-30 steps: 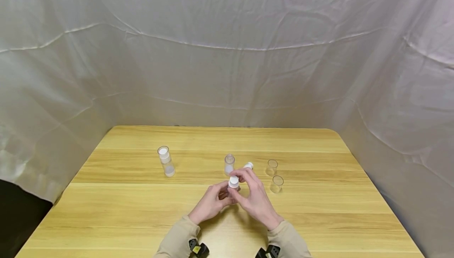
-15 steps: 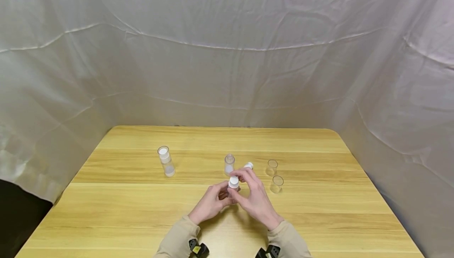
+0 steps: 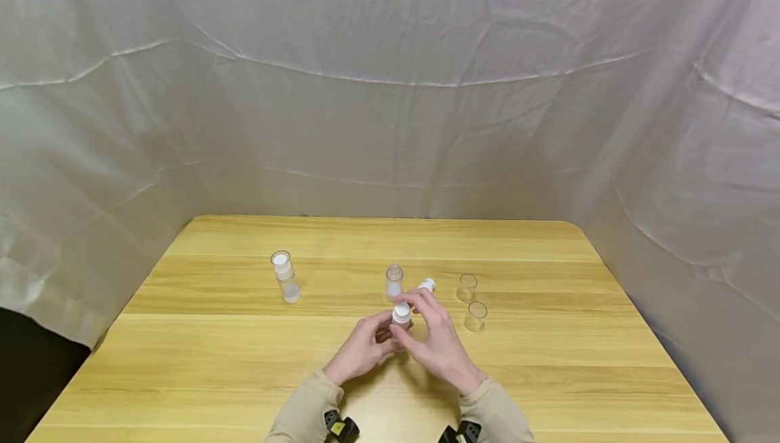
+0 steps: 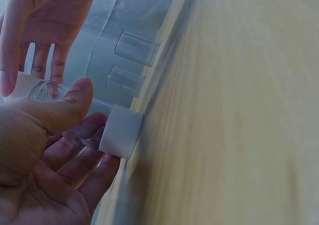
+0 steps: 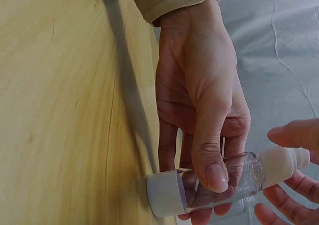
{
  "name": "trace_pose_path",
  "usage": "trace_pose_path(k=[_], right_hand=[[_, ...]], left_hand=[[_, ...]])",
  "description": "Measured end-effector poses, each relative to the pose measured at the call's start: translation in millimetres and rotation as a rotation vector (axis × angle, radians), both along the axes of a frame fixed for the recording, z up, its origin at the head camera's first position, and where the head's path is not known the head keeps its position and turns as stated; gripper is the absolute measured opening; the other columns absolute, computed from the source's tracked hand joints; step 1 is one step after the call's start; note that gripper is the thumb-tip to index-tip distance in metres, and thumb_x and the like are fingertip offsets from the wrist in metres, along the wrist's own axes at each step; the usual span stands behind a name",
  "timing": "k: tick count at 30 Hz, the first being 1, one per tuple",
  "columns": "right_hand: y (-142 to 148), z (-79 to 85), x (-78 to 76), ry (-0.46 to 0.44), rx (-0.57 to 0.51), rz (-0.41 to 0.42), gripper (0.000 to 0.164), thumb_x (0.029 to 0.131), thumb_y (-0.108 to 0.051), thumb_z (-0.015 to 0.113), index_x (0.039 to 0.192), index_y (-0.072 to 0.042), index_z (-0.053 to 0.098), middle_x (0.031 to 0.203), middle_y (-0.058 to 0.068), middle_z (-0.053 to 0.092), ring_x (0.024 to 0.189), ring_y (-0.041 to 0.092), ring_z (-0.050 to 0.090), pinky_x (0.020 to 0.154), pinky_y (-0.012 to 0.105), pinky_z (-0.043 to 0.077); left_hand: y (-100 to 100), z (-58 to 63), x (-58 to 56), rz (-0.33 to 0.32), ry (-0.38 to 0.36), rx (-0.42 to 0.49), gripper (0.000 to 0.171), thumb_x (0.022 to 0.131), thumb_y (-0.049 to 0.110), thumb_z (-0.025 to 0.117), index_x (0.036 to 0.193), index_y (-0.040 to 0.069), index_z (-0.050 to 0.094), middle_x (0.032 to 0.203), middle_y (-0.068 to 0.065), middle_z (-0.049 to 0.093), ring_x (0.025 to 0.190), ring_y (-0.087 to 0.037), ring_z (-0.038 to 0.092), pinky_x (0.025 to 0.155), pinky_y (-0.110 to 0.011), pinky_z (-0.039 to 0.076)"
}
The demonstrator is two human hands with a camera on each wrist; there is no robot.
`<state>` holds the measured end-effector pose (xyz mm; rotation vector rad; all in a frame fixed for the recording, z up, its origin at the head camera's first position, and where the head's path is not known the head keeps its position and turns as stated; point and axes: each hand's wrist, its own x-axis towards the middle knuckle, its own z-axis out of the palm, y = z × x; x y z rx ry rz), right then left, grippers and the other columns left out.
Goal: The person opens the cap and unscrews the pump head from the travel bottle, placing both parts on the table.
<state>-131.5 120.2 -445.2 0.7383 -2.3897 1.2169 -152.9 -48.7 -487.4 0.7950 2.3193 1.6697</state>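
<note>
A small pump bottle stands upright between my hands at the table's near middle. My left hand (image 3: 359,348) grips its clear body (image 5: 244,182), thumb on one side and fingers round the other. The white base (image 4: 122,131) of the bottle sits at the wooden tabletop (image 4: 234,110). My right hand (image 3: 443,348) holds the white pump head (image 3: 401,312) between thumb and fingers. Just beyond the hands is another clear bottle (image 3: 394,282). A further white pump top (image 3: 428,284) shows behind my right fingers, its lower part hidden.
Two clear cylindrical covers, a rear one (image 3: 467,287) and a nearer one (image 3: 475,317), stand right of my hands. At the left stands a bottle (image 3: 285,277) with a white pump top under a clear cover. Grey cloth (image 3: 390,124) hangs round the table.
My right thumb has shifted slightly lower and to the left on the bottle, baring more of the white pump head. The left hand and the other things stay as they were.
</note>
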Motion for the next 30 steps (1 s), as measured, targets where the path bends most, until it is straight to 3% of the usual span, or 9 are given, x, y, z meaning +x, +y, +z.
trace_pose_path(k=[8, 16, 24, 30], right_hand=[[-1.1, 1.8, 0.5, 0.007, -0.004, 0.002, 0.040, 0.081, 0.000, 0.078, 0.118, -0.007, 0.065, 0.114, 0.005, 0.067, 0.105, 0.021, 0.066, 0.095, 0.042, 0.060], [-0.2, 1.8, 0.2, 0.013, -0.001, -0.007, 0.044, 0.080, -0.004, 0.080, 0.121, -0.007, 0.064, 0.119, 0.006, 0.065, 0.111, 0.022, 0.064, 0.099, 0.044, 0.058], [-0.4, 1.0, 0.3, 0.030, -0.001, -0.016, 0.038, 0.081, -0.003, 0.079, 0.117, -0.007, 0.065, 0.114, 0.006, 0.067, 0.104, 0.021, 0.066, 0.093, 0.043, 0.060], [-0.4, 0.7, 0.4, 0.027, -0.005, 0.001, 0.040, 0.080, -0.002, 0.079, 0.118, -0.007, 0.066, 0.115, 0.005, 0.067, 0.107, 0.021, 0.066, 0.096, 0.042, 0.059]], left_hand=[[0.4, 1.0, 0.0, -0.002, 0.010, -0.008, 0.037, 0.092, 0.006, 0.068, 0.128, -0.002, 0.061, 0.123, -0.021, 0.071, 0.115, -0.035, 0.068, 0.104, -0.033, 0.057], [0.7, 2.7, -0.2, -0.003, -0.008, 0.002, 0.041, 0.092, 0.006, 0.069, 0.131, -0.003, 0.059, 0.129, -0.023, 0.067, 0.121, -0.037, 0.065, 0.108, -0.042, 0.053], [-0.5, 0.5, -0.1, 0.010, -0.001, -0.016, 0.038, 0.092, 0.009, 0.070, 0.128, -0.002, 0.062, 0.124, -0.019, 0.071, 0.116, -0.033, 0.068, 0.103, -0.026, 0.056], [0.0, -0.6, -0.3, -0.002, 0.006, -0.003, 0.040, 0.092, 0.008, 0.069, 0.129, -0.003, 0.060, 0.127, -0.023, 0.068, 0.119, -0.037, 0.066, 0.106, -0.034, 0.055]])
